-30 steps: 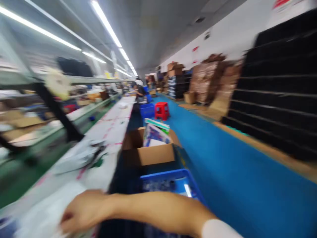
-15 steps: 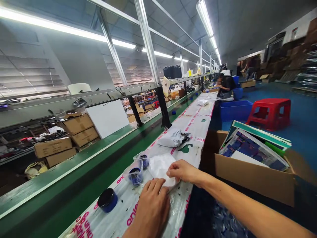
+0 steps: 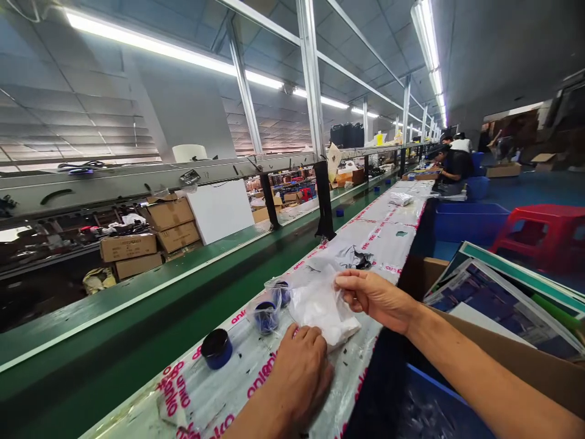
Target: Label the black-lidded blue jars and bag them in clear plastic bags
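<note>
A soft white plastic bag (image 3: 320, 305) lies crumpled on the table, its upper edge raised by my right hand (image 3: 377, 299), which pinches it between thumb and forefinger. Curled down at the bag's near edge is my left hand (image 3: 301, 360); its fingertips are hidden, so what they hold does not show. Left of the bag, a dark blue round piece with a black hollow (image 3: 266, 316) sits in a clear plastic wrap, and a similar blue piece (image 3: 282, 292) is behind it. An unwrapped blue round piece (image 3: 216, 349) stands nearer me.
A green conveyor belt (image 3: 183, 308) runs along the left of the white, pink-lettered table cover (image 3: 247, 366). Right of the table are a carton of printed boards (image 3: 525, 360), a blue bin (image 3: 443, 396) and a red stool (image 3: 543, 231). A co-worker (image 3: 454, 171) sits farther along.
My right hand has lifted the bag's edge upward and away from my left hand. The view has swung left, and more of the bag now shows.
</note>
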Demonstrator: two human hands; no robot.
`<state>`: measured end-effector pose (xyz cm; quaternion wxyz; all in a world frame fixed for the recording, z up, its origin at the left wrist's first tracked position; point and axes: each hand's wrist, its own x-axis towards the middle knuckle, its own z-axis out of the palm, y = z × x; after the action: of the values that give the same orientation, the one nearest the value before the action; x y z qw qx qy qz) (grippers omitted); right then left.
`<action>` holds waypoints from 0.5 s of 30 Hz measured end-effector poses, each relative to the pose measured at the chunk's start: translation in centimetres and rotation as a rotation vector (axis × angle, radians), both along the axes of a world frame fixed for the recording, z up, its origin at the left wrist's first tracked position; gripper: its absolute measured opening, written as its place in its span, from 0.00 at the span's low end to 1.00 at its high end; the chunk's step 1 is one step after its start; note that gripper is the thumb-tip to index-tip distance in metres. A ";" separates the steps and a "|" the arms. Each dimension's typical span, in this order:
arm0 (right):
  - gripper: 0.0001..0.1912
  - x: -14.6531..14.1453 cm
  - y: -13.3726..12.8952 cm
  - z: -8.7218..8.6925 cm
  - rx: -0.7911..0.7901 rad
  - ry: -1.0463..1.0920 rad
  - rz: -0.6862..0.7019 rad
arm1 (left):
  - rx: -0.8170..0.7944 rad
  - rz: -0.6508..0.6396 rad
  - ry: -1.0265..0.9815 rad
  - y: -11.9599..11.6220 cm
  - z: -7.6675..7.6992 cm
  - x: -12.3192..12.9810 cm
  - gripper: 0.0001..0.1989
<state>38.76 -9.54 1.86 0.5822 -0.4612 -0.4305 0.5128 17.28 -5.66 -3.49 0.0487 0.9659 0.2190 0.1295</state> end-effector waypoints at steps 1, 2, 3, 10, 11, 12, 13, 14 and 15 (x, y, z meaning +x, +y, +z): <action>0.17 -0.1 -0.1 0.1 0.010 0.033 -0.001 | -0.050 0.004 -0.064 0.1 0.0 -0.2 0.05; 0.18 -0.4 -0.1 0.1 0.016 0.057 -0.002 | -0.096 0.017 -0.146 0.2 0.1 -0.4 0.04; 0.19 -0.7 -0.1 0.0 0.019 0.075 -0.001 | -0.137 0.041 -0.236 0.3 0.3 -0.6 0.03; 0.15 -5.6 0.4 -0.7 0.004 0.103 0.124 | -0.717 0.259 -0.746 0.1 4.5 -2.9 0.17; 0.14 -6.5 0.5 -0.6 -0.002 0.084 0.169 | -0.817 0.247 -0.783 0.1 4.9 -3.2 0.20; 0.13 -7.4 0.5 -0.4 -0.005 0.062 0.210 | -0.898 0.236 -0.813 0.2 5.3 -3.7 0.22; 0.12 -8.3 0.6 -0.3 -0.005 0.040 0.246 | -0.947 0.234 -0.828 0.4 5.5 -4.2 0.23; 0.12 -9.1 0.6 -0.1 -0.006 0.023 0.277 | -0.964 0.241 -0.827 0.5 5.6 -4.8 0.24; 0.11 -9.9 0.7 0.0 -0.009 0.017 0.304 | -0.954 0.256 -0.813 0.7 5.7 -5.6 0.25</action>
<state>28.90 -8.84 1.86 0.4995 -0.3887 -0.4881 0.6009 11.72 -5.00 2.21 0.5367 0.6780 0.3301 0.3784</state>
